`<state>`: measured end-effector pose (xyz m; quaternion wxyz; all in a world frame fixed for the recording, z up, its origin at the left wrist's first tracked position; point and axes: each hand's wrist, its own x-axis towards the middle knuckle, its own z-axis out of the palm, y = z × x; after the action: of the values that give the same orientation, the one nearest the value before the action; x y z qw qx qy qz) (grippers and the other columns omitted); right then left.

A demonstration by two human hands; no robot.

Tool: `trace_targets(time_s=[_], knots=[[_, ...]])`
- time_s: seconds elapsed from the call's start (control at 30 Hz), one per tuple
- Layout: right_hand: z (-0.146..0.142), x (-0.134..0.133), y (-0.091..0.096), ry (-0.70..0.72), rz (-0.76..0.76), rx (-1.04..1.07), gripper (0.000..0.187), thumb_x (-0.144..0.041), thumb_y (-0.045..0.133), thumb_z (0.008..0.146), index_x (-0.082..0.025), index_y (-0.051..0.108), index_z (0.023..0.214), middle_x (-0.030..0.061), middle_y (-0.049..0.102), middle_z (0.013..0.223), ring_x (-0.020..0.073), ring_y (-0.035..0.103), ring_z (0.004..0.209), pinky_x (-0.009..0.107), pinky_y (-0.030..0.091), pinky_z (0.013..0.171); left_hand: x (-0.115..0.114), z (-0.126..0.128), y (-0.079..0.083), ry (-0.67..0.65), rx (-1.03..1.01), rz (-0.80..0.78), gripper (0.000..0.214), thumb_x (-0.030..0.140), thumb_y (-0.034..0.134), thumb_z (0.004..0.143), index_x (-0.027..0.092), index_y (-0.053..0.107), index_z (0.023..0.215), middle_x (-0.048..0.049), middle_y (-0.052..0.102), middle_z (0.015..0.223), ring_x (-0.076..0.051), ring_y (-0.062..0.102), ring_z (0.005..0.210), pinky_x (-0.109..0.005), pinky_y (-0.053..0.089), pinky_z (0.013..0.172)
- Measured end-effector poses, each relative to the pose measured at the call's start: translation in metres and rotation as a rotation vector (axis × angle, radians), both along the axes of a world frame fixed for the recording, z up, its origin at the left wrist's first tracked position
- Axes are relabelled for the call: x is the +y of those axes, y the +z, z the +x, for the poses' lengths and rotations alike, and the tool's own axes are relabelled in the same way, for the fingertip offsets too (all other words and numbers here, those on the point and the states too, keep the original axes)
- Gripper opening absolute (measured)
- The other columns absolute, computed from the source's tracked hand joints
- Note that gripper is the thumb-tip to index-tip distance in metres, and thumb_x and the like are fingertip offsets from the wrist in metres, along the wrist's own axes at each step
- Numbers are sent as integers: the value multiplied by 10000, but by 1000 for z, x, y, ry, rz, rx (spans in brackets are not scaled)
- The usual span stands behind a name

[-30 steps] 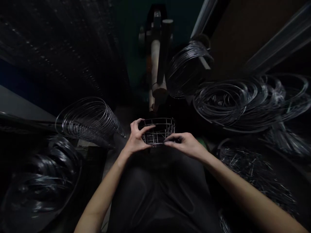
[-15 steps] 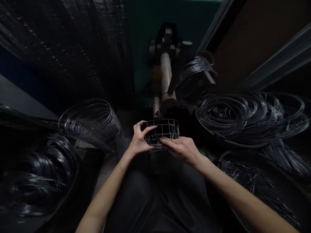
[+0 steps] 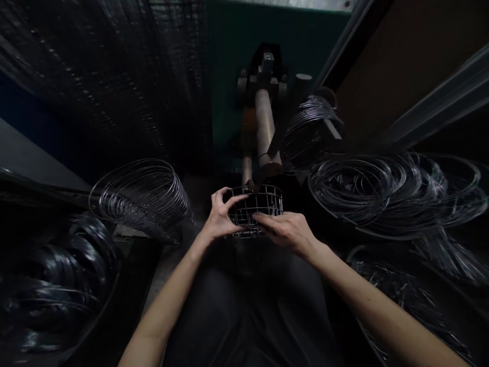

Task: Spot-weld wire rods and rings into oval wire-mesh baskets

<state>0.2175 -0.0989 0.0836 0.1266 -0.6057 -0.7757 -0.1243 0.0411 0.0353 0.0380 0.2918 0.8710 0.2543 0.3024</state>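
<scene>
Nearest me, over my dark-clothed lap, my left hand has its fingers clamped on the left side of a small round wire basket, thumb hooked over the rim, while my right hand presses curled fingers against its near right wall. Just beyond the basket I see a metal machine arm running away from me, its tip almost touching the far rim. A spring-like wire coil lies to the left and a heap of loose wire rings to the right.

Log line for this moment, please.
left hand: grips wire basket | right hand: on basket's near side | wire coils: beside
</scene>
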Motion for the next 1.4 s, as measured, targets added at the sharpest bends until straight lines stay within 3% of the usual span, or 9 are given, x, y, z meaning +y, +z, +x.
trace_targets(time_s=[0.23, 0.47, 0.7, 0.83, 1.07, 1.17, 1.27, 1.4], knots=[[0, 3, 4, -56, -38, 39, 279, -313, 548, 906, -287, 679, 1152, -26, 738, 1009, 139, 697, 699, 230, 422, 537, 5, -2, 7, -19, 22, -39, 797, 390, 868, 510, 293, 580, 1247, -84, 328, 1274, -312, 369, 1211, -498, 391, 1052], [2, 14, 10, -148, -92, 93, 283, -339, 526, 927, -315, 666, 1172, -25, 746, 982, 142, 688, 698, 236, 395, 525, 17, 6, 15, 8, 67, -90, 827, 449, 885, 478, 311, 584, 1236, -83, 361, 1248, -322, 374, 1224, -513, 378, 1055], [7, 19, 5, -249, 46, 239, 228, -309, 529, 932, -278, 705, 1074, 17, 723, 1025, 140, 666, 811, 215, 443, 613, 34, 18, 15, 27, 39, -73, 823, 443, 895, 470, 328, 588, 1225, -72, 388, 1224, -303, 389, 1216, -507, 357, 1070], [9, 13, 0, -341, 104, 308, 185, -331, 561, 911, -242, 721, 941, 34, 660, 923, 120, 609, 716, 212, 404, 565, 36, 18, 15, 40, 45, -109, 823, 474, 882, 477, 338, 583, 1231, -66, 368, 1255, -303, 378, 1224, -501, 372, 1063], [17, 48, 3, -418, 86, 416, 129, -340, 640, 845, -245, 713, 890, 13, 590, 819, 134, 551, 663, 236, 354, 529, 66, 34, 15, 57, 55, -143, 799, 459, 879, 493, 328, 590, 1226, -61, 387, 1269, -311, 380, 1257, -504, 347, 1092], [20, 47, 8, -406, 126, 596, 153, -356, 644, 824, -229, 719, 862, 30, 585, 847, 147, 560, 712, 255, 413, 611, 72, 34, 15, 48, 34, -142, 791, 464, 870, 515, 317, 580, 1236, -65, 390, 1303, -313, 361, 1290, -501, 317, 1117], [26, 27, 12, -447, 142, 910, 282, -461, 588, 835, -216, 722, 870, 46, 612, 898, 165, 579, 790, 287, 448, 723, 71, 21, 7, 5, 12, -148, 1020, 505, 868, 497, 329, 406, 1390, -84, 288, 1436, -344, 264, 1371, -526, 258, 1146], [36, -7, 7, -518, -41, 1468, 600, -718, 414, 822, -194, 705, 789, 39, 635, 731, 145, 561, 647, 281, 454, 650, 67, -6, -26, -93, -8, -225, 1302, 565, 853, 481, 285, 86, 1495, -139, 114, 1539, -363, 120, 1440, -541, 146, 1178]])
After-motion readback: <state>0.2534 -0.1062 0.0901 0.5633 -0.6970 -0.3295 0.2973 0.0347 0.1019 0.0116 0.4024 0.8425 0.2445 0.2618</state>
